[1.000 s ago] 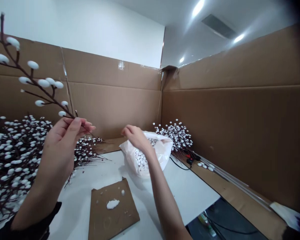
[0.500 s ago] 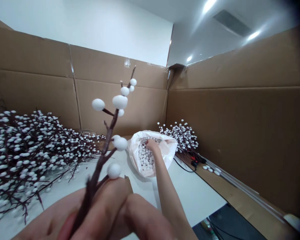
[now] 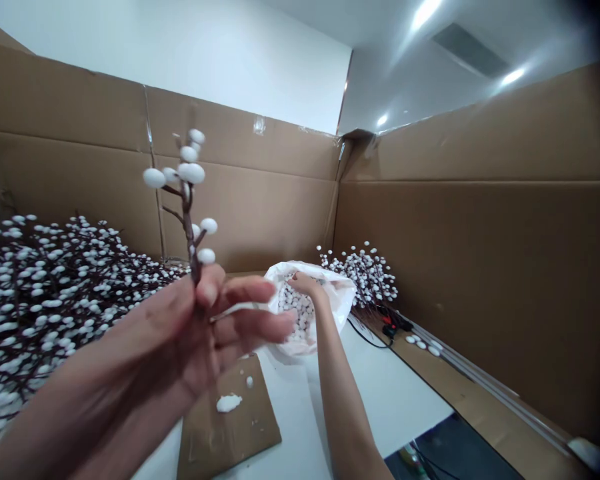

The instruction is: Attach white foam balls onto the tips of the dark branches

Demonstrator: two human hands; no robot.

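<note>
A brown berry branch (image 3: 189, 223) with white balls on its twigs stands upright in my left hand (image 3: 180, 333). Thumb and index finger pinch its stem, while the other fingers stretch out to the right. Farther back, my right hand (image 3: 306, 283) reaches into a white plastic bag (image 3: 341, 301) full of small white balls (image 3: 297, 308). Its fingers are drawn together among the balls, and what lies between them is hidden. Below my left hand, a brown cardboard piece (image 3: 250, 433) carries a white blob (image 3: 229, 403) and a small white ball (image 3: 250, 382).
Many white-berry branches (image 3: 65, 287) are heaped at the left, and another bunch (image 3: 367, 273) lies behind the bag. Cardboard walls (image 3: 260, 207) surround the white table (image 3: 380, 387). A black cable (image 3: 367, 341) and several white pieces (image 3: 423, 344) lie at the right.
My left hand has moved away from the camera with the branch, which now stands more upright, and some fingers have spread. The cardboard piece has come into view. My right hand stays in the bag.
</note>
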